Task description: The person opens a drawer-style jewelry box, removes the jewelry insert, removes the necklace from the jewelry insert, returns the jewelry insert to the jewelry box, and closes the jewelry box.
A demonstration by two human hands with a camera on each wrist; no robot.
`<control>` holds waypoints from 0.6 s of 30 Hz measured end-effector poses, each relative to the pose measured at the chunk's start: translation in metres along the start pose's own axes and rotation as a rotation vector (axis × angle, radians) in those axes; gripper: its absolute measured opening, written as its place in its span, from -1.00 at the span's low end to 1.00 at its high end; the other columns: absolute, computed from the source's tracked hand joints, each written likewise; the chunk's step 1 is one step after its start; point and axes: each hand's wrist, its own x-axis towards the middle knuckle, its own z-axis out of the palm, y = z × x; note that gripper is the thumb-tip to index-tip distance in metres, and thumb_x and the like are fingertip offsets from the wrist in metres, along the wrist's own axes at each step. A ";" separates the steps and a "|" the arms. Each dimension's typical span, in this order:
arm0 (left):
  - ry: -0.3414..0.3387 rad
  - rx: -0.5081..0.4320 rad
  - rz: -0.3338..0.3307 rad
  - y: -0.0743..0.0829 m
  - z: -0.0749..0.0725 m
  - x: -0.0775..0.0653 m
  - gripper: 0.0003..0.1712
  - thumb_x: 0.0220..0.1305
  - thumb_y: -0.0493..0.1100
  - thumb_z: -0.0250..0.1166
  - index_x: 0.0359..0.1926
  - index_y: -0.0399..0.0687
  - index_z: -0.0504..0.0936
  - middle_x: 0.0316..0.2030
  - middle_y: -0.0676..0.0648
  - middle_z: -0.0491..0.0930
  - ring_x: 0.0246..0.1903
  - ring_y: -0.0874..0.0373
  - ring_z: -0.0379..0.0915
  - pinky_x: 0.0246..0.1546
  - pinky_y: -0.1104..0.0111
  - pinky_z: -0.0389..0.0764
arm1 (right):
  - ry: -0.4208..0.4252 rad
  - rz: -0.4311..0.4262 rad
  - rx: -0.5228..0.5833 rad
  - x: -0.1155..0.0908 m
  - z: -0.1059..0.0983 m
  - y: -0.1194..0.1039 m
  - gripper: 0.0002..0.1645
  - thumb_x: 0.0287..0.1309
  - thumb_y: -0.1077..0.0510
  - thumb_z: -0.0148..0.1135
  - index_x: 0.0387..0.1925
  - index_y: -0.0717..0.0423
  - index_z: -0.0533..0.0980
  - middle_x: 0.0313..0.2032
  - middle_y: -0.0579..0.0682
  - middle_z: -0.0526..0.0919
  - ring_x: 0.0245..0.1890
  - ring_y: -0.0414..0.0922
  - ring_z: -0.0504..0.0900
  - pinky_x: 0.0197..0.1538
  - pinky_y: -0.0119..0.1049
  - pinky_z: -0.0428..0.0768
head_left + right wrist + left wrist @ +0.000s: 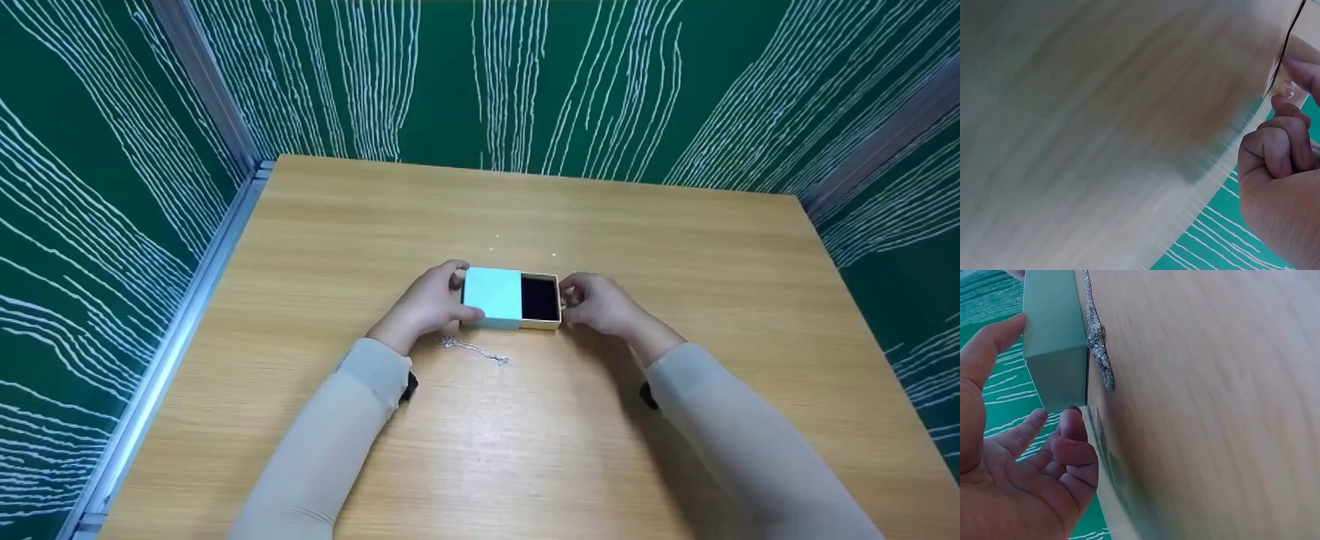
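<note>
A small turquoise box sleeve [492, 298] lies on the table with its inner drawer [540, 300] partly out to the right. Dark lining shows inside the drawer, framed by pale gold walls. My left hand [429, 301] holds the sleeve at its left end, thumb on the near edge; the left wrist view shows some fingers curled below that end. At the drawer's right end, my right hand [598, 302] pinches a small, shiny pull loop [1288, 88], other fingers folded. A silvery chain [474, 348] lies just in front of the sleeve, close to my left hand.
The wooden table [525, 435] carries a few tiny pale specks [554, 254] beyond the box. Green panels [442, 82] with white wavy lines stand behind and at both sides, with a metal rail [169, 345] along the left edge.
</note>
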 end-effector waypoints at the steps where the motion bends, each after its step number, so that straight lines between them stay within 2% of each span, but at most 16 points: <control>1: -0.001 0.001 -0.001 0.000 0.000 0.000 0.14 0.28 -0.06 0.72 0.75 0.08 0.29 0.58 -0.16 0.50 0.55 -0.09 0.43 0.69 -0.01 0.40 | -0.002 -0.001 0.000 0.001 0.001 -0.001 -0.44 0.07 0.43 0.37 0.18 0.45 0.63 -0.41 -0.10 0.60 -0.44 -0.23 0.49 -0.36 -0.44 0.46; 5: -0.001 0.002 0.001 0.000 0.000 0.000 0.14 0.29 -0.06 0.71 0.75 0.08 0.28 0.59 -0.15 0.51 0.56 -0.08 0.43 0.71 0.00 0.36 | -0.011 -0.002 0.000 0.003 0.004 -0.004 -0.42 0.10 0.42 0.40 0.21 0.45 0.62 -0.39 -0.09 0.61 -0.42 -0.22 0.50 -0.34 -0.43 0.48; 18: 0.000 -0.036 -0.021 -0.002 0.001 0.002 0.13 0.27 -0.12 0.73 0.72 0.12 0.30 0.52 -0.10 0.55 0.50 -0.06 0.49 0.65 0.02 0.44 | -0.018 -0.004 -0.009 0.006 0.011 -0.012 -0.43 0.13 0.41 0.41 0.22 0.43 0.61 -0.36 -0.05 0.63 -0.37 -0.19 0.53 -0.30 -0.40 0.50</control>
